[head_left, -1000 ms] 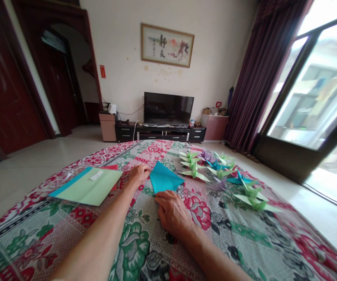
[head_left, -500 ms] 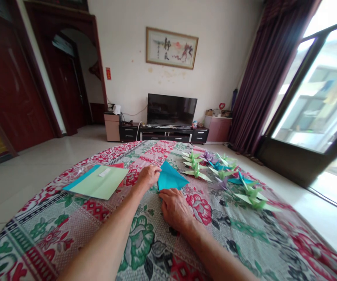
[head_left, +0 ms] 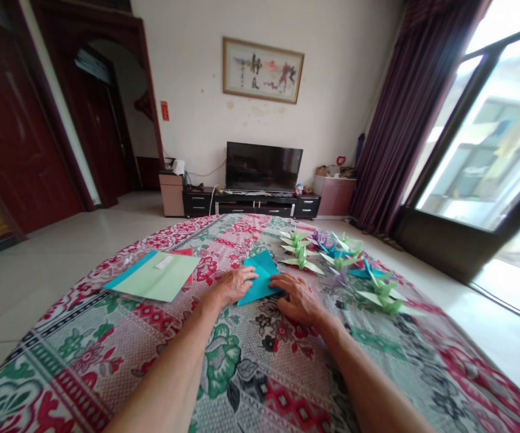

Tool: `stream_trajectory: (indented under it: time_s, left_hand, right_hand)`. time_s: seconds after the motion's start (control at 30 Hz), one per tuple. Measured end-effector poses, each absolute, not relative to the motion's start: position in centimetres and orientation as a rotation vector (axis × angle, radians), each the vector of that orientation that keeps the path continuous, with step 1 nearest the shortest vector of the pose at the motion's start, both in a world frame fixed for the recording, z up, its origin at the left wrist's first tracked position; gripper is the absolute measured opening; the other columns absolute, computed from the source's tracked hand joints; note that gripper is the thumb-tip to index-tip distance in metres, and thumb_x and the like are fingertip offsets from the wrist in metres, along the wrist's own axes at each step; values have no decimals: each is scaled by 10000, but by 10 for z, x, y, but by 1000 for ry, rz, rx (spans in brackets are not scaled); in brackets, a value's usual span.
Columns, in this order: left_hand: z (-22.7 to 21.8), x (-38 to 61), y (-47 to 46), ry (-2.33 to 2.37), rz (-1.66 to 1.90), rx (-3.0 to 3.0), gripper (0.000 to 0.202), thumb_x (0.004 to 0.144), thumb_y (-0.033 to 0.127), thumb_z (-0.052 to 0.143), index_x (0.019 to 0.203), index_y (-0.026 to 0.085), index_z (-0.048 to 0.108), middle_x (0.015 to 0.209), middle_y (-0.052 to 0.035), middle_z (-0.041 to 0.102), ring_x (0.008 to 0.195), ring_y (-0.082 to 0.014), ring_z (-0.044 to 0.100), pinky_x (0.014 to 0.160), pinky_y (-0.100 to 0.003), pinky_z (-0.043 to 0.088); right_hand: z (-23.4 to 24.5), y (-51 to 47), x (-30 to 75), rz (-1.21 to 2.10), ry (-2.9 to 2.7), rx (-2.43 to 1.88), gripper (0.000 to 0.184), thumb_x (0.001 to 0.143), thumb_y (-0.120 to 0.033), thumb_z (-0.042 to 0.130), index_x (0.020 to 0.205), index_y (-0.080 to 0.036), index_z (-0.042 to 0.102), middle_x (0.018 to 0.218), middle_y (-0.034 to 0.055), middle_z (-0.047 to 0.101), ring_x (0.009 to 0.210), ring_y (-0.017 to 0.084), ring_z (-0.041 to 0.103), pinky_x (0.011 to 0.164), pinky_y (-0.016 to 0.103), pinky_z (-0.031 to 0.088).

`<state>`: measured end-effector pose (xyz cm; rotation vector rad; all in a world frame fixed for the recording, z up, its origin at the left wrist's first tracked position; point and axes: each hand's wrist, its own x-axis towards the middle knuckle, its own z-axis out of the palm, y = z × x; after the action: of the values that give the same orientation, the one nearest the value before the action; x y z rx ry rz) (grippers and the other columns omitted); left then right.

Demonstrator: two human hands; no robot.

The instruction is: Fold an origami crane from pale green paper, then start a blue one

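A sheet of blue origami paper (head_left: pixel 260 288) lies on the patterned tablecloth in front of me, its sides partly covered by my hands. My left hand (head_left: pixel 233 285) is at its left edge, fingers reaching over the top of the sheet. At the right edge, my right hand (head_left: pixel 300 298) has its fingertips on the paper, with the thumb bent nearer to me. Both hands look closed on the sheet's edges, though the undersides of the fingers are hidden.
To the left lies a stack of coloured paper (head_left: pixel 170 282), light green on top, with a small white slip (head_left: pixel 164 262). Several folded paper cranes (head_left: pixel 300 258) in green, purple and blue stand on the right. The tablecloth (head_left: pixel 160 361) covers a round table. A television (head_left: pixel 264 166) stands beyond.
The blue paper has been turned, and its outline now looks more four-sided. My right hand has moved from its near edge to its right side; my left hand reaches further over it.
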<state>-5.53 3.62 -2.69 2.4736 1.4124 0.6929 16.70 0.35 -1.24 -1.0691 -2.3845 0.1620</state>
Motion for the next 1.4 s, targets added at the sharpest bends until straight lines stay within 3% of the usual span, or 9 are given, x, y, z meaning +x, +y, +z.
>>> stream_trajectory:
  time_s: [0.23, 0.4, 0.57, 0.7, 0.9, 1.13, 1.4]
  left_hand:
    - [-18, -53, 30, 1439, 648, 2495, 341, 831, 196, 422, 1098, 224, 633, 1296, -20, 529, 1201, -160, 469, 1046, -309, 342]
    - [-20, -51, 31, 1460, 644, 2531, 345, 843, 202, 409, 1107, 219, 630, 1288, -31, 535, 1185, -167, 478, 1036, -315, 351]
    - [-28, -45, 33, 1485, 670, 2600, 343, 855, 236, 408, 1126, 244, 618, 1279, -21, 539, 1163, -193, 489, 1017, -353, 372]
    - [-30, -40, 34, 1465, 717, 2639, 341, 857, 228, 407, 1123, 247, 619, 1245, -30, 562, 1131, -207, 508, 994, -381, 397]
    - [-33, -38, 38, 1372, 779, 2739, 325, 840, 175, 424, 1058, 241, 655, 1171, -32, 604, 1095, -190, 517, 985, -354, 412]
    - [-32, -39, 36, 1393, 853, 2640, 295, 832, 171, 444, 1028, 227, 658, 1159, -37, 606, 1048, -167, 553, 971, -316, 417]
    - [-19, -39, 33, 1729, 817, 2507, 236, 769, 237, 550, 964, 203, 678, 959, -75, 624, 951, -206, 550, 897, -338, 428]
  right_hand:
    - [-24, 22, 183, 185, -2321, -1004, 443, 646, -61, 439, 1026, -178, 635, 1162, 73, 608, 1086, 182, 544, 982, 359, 387]
    - [-24, 24, 181, 155, -2222, -958, 288, 763, -106, 420, 922, -181, 649, 1055, 60, 650, 995, 162, 587, 926, 334, 430]
    - [-15, 22, 173, 208, -2053, -1037, 223, 762, -140, 444, 858, -184, 641, 946, 37, 664, 882, 155, 605, 841, 293, 457]
    - [-16, 32, 169, 296, -1923, -1252, 278, 758, -210, 492, 1005, -177, 615, 844, 25, 671, 702, 146, 610, 699, 272, 482]
    - [-19, 52, 156, 284, -1939, -1341, 357, 736, -173, 526, 1086, -165, 594, 967, 70, 674, 879, 182, 626, 782, 272, 465]
    - [-23, 66, 139, 212, -2008, -1467, 344, 731, -181, 543, 1068, -199, 612, 973, 55, 687, 896, 192, 628, 806, 275, 445]
    - [-16, 40, 139, -113, -2106, -1535, 235, 784, -251, 505, 968, -238, 652, 950, 54, 671, 942, 223, 544, 865, 346, 321]
